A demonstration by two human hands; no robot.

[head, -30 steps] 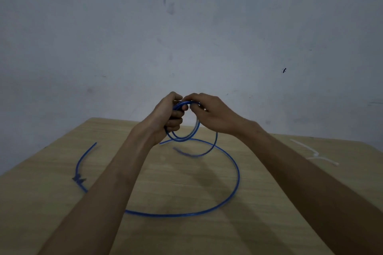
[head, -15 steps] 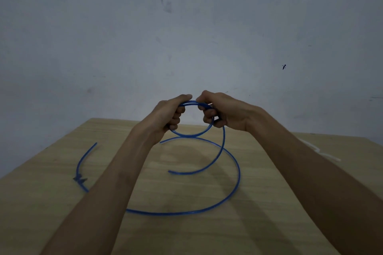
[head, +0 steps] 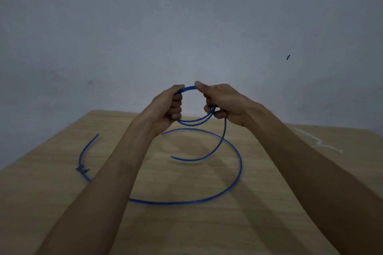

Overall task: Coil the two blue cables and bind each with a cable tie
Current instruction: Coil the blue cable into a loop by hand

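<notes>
Above the wooden table I hold a small coil of blue cable (head: 193,121) between both hands. My left hand (head: 165,107) grips its left side and my right hand (head: 223,102) grips its right side. From my right hand a loose tail of that cable curves down and ends in the air near the middle. A second blue cable (head: 238,163) lies in a wide arc on the table beneath my arms, partly hidden by my left forearm, with a dark tie (head: 82,169) on its left part.
White cable ties (head: 319,143) lie at the table's far right. The wooden table (head: 207,230) ends at a far edge just below a bare grey wall (head: 186,27). Its left edge runs diagonally toward me.
My hands have drawn apart and risen slightly, widening the held coil. The free tail has been gathered further, so two strands now hang below my hands.
</notes>
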